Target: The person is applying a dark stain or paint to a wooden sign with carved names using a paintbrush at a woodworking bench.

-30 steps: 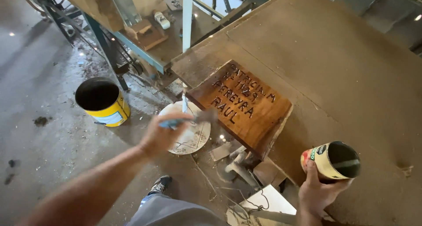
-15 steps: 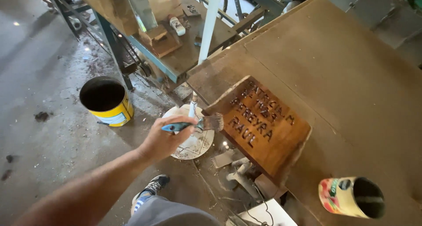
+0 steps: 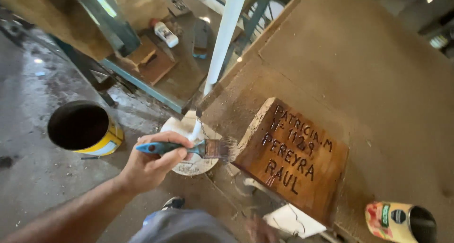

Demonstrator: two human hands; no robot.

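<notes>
Currently the left hand (image 3: 153,165) is clamped around a brush (image 3: 189,149) with a blue handle, fingers wrapped over the grip. Brush lies nearly level, long axis running left to right; handle end points left toward the floor side, bristles point right and touch the left edge of the plaque (image 3: 293,160). Plaque is a dark, glossy brown wooden slab with carved lettering, lying flat on the bench (image 3: 359,77) near its front edge, long axis slanting from upper left to lower right. Right hand (image 3: 259,229) shows only as a blur at the bottom edge, holding nothing that can be made out; cannot tell whether it is open or closed. Compared with half a second ago: the brush was held higher and more upright, short of the plaque; now it is level and at the edge. View has also swung, so plaque sits lower and nearer. A second ago the right hand gripped the can (image 3: 401,221); now that can lies on its side on the bench at lower right, mouth facing right, inside dark, contents not visible. On the floor at left stands a yellow tin (image 3: 86,128), upright and open, interior dark; whether liquid is in it cannot be told. A white disc (image 3: 191,165) lies on the floor below the brush.
</notes>
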